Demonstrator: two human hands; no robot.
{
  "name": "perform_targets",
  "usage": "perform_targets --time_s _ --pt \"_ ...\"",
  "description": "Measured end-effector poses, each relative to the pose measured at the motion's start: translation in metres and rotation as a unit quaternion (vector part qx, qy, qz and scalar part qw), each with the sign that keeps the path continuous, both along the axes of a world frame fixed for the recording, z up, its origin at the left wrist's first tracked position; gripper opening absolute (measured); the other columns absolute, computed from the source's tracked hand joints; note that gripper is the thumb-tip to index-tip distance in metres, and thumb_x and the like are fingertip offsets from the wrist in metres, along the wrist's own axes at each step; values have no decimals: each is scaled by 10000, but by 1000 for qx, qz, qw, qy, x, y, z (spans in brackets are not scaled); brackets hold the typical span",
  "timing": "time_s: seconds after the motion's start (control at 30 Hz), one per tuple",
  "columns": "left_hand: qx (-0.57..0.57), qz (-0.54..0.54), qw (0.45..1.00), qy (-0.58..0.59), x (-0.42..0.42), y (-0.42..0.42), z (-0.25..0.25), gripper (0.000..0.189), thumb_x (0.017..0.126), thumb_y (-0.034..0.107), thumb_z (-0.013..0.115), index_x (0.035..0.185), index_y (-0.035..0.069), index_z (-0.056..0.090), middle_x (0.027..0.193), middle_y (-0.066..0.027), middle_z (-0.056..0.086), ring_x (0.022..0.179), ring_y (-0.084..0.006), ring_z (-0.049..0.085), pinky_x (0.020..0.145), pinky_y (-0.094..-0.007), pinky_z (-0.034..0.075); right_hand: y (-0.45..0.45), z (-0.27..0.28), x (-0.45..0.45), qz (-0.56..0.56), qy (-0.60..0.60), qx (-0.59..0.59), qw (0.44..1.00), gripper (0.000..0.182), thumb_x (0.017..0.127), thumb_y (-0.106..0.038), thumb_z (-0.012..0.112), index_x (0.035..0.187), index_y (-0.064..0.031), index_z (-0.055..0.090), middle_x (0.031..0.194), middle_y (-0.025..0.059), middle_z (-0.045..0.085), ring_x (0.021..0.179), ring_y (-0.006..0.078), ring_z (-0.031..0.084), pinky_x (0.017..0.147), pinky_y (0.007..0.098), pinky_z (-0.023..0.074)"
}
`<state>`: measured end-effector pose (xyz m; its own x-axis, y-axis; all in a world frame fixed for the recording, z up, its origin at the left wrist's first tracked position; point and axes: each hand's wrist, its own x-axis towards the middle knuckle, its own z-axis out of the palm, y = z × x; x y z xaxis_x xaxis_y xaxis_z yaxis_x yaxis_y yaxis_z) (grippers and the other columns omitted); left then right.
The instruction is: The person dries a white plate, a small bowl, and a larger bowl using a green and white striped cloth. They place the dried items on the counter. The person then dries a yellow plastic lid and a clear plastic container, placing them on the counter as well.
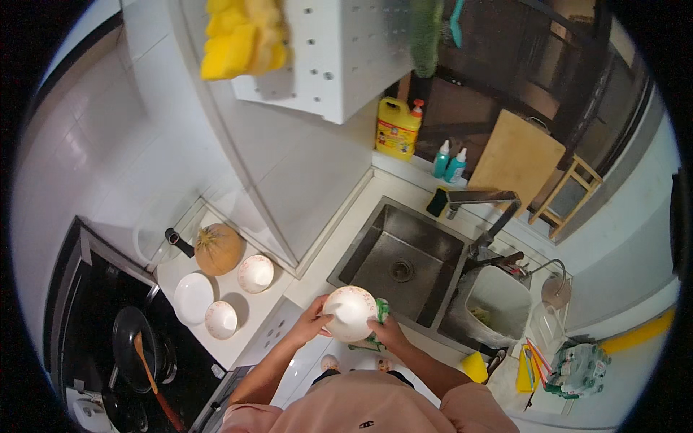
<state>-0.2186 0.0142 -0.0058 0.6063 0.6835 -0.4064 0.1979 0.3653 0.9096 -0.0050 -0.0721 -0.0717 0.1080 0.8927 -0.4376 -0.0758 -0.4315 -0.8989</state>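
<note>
A white bowl with a reddish pattern along its rim (349,314) is held between both hands, its hollow turned up towards me. My left hand (315,320) grips the bowl's left side. On the other side, my right hand (386,329) holds the rim, together with a green patterned cloth (382,308) that partly shows behind the bowl. The bowl is just in front of the counter edge, by the near left corner of the steel sink (400,233). Two similar bowls, one farther back (255,274) and one nearer (221,320), stand on the left counter beside a white plate (193,297).
A pumpkin (217,250) sits behind the plate. Left is a black stove with a wok (130,346) and wooden spatula (142,352). A faucet (487,197) arches over the sink; a lined white bin (498,303) stands to its right. A white perforated cabinet (303,59) juts out above.
</note>
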Motion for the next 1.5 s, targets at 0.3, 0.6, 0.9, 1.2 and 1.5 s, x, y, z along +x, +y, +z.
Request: perform_targets --time_s 0.3,0.6,0.9,1.2,1.5 --pt "-138 -31 981 -132 88 13 -8 620 841 315 564 1368 156 278 1319 -58 372 1158 -187 420 837 -350 476 -21 25 73 -122 181 -72 973 515 809 -310 621 1221 -54 449 1141 99 525 1020 221 513 816 371 434" --pt "627 -37 768 128 185 55 87 676 622 204 741 1249 229 489 1112 -158 416 1010 -312 433 803 -353 461 -60 62 190 -362 220 28 905 440 821 -248 626 1192 -102 440 1104 67 543 983 234 558 782 386 489" --pt "751 -258 560 238 209 45 70 769 599 203 739 1287 272 402 1164 -136 404 1112 -316 400 835 -379 466 -90 92 195 -361 224 32 905 533 810 -286 638 1244 -93 395 1170 82 499 1052 262 508 830 432 445" --pt "772 -249 534 239 207 33 69 761 608 211 733 1288 258 397 1166 -128 400 1117 -295 400 871 -348 452 -94 91 197 -348 226 66 907 503 817 -271 637 1225 -85 410 1140 71 522 1029 247 525 797 405 473" --pt "612 -80 761 201 193 26 68 664 664 161 643 1285 171 407 1164 -176 420 1075 -341 429 902 -373 410 -87 96 174 -332 106 73 935 498 822 -265 627 1209 -45 404 1136 104 517 1041 251 518 832 391 460"
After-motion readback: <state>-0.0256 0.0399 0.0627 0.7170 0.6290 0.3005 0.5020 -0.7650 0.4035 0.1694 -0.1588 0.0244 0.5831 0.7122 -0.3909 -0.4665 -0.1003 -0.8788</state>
